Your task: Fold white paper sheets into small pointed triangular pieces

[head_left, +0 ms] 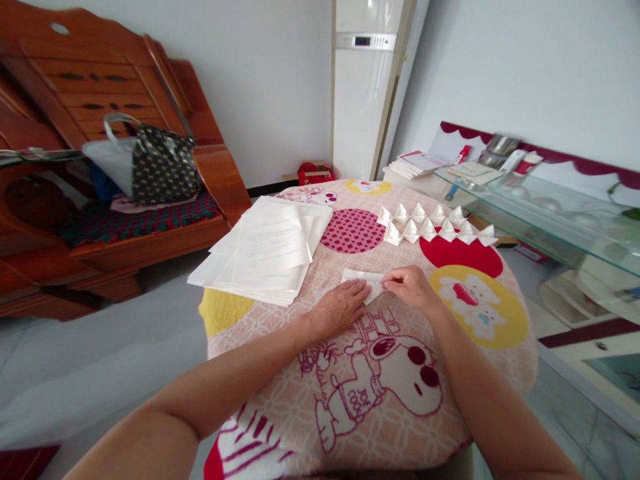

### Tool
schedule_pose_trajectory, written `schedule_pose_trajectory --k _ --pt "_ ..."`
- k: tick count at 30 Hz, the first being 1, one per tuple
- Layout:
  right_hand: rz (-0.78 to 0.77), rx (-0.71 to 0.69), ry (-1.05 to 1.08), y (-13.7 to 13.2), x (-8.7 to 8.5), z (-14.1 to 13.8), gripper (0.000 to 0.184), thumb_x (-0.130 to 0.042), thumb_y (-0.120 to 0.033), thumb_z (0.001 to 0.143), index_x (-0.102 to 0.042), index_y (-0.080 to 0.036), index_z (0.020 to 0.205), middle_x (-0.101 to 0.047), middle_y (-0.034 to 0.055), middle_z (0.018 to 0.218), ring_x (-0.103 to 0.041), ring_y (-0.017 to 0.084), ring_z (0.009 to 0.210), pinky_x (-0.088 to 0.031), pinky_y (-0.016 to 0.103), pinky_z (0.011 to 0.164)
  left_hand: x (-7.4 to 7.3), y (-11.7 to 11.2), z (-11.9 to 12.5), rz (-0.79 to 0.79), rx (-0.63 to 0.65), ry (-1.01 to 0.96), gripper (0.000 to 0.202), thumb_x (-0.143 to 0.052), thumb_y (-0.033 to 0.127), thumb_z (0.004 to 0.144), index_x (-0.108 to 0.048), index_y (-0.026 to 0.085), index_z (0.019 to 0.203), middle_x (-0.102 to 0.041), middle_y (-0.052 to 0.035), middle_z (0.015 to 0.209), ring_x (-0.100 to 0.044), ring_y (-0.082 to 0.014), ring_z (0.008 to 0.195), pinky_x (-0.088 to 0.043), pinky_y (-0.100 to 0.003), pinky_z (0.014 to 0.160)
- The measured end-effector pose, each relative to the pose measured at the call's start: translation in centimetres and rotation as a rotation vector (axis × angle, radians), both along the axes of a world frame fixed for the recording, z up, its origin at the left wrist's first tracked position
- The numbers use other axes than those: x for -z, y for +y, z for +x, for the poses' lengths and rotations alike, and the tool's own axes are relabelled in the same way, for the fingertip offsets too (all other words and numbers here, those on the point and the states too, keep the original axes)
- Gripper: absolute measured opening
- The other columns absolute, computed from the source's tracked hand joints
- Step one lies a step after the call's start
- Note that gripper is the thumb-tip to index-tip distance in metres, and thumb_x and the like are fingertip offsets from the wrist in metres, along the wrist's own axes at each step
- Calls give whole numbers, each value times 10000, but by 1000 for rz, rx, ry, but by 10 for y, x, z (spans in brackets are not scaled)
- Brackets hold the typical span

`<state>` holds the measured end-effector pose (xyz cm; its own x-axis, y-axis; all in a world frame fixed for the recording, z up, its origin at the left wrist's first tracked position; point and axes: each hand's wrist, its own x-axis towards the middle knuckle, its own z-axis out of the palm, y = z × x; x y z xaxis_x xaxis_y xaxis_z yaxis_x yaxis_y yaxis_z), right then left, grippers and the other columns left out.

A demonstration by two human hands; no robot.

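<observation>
left hand (340, 308) flat, fingers spread on the paper (361, 277); right hand (410, 287) pinches its corner, mid-fold; a sharp crease wants firm pressure; folded pieces (435, 230) sit beyond

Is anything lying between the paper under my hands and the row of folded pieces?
Nothing visible. The left hand and right hand touch the paper; only bare tablecloth separates it from the folded pieces.

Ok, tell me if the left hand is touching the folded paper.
Touching. The head view shows the left hand resting on the folded paper, fingers over its edge.
</observation>
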<state>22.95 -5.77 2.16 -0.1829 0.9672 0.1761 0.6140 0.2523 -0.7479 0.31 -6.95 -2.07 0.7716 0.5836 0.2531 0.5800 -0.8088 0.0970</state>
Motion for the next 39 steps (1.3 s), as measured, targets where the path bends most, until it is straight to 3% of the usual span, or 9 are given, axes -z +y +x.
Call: schedule_pose_trajectory --k 4,10,17,22,27,31,34,39 --pt "-233 227 167 4 0 -26 140 -600 -104 767 -720 -165 731 -696 0 585 -595 132 447 -405 205 408 -3 -1 1 9 6 5 445 -499 338 1050 -550 97 1421 -636 -178 1435 -568 -264 1388 -426 -402 1179" --pt "-388 254 2 13 -3 -47 206 -607 -47 756 -600 -182 601 -532 -38 397 -521 119 343 -338 187 343 -6 -1 2 -8 4 -4 464 -512 328 1040 -525 91 1439 -628 -181 1444 -572 -261 1384 -431 -399 1176" --pt "-501 255 -44 18 -5 -40 230 -586 -29 757 -565 -174 579 -559 -27 410 -522 108 319 -333 180 334 -5 -1 3 6 -20 51 457 -465 350 1059 -557 91 1425 -629 -169 1453 -559 -249 1399 -415 -375 1187" --pt "-592 326 -44 15 -15 -15 266 -582 -6 714 -537 -173 512 -525 -17 352 -483 102 285 -332 183 319 -3 -1 1 4 -26 41 459 -461 361 1064 -568 100 1427 -623 -162 1464 -558 -246 1402 -417 -378 1189" --pt "-477 362 91 9 -12 13 179 -584 -46 693 -568 -175 570 -567 -21 406 -499 107 308 -313 184 304 -6 -1 2 -9 -23 39 471 -509 353 1048 -567 76 1425 -623 -177 1458 -563 -254 1395 -423 -372 1190" --pt "-286 281 265 8 -2 -2 85 -598 -124 741 -620 -178 679 -650 -18 550 -579 113 415 -371 190 364 -8 -2 2 -33 -23 6 454 -556 335 1025 -584 87 1405 -634 -176 1442 -574 -275 1380 -445 -396 1182" --pt "-255 186 106 10 5 -24 87 -621 -137 757 -663 -180 694 -624 -25 530 -578 123 440 -371 208 414 -8 1 0 -76 -30 -69 400 -572 291 1010 -613 124 1371 -653 -159 1419 -602 -272 1347 -479 -410 1157" --pt "-166 187 -182 12 9 -39 117 -735 -167 755 -708 -174 642 -663 17 579 -613 150 572 -409 250 554 -9 24 -2 -183 -147 -185 275 -584 191 970 -707 182 1216 -743 -100 1255 -699 -241 1172 -553 -383 1057"
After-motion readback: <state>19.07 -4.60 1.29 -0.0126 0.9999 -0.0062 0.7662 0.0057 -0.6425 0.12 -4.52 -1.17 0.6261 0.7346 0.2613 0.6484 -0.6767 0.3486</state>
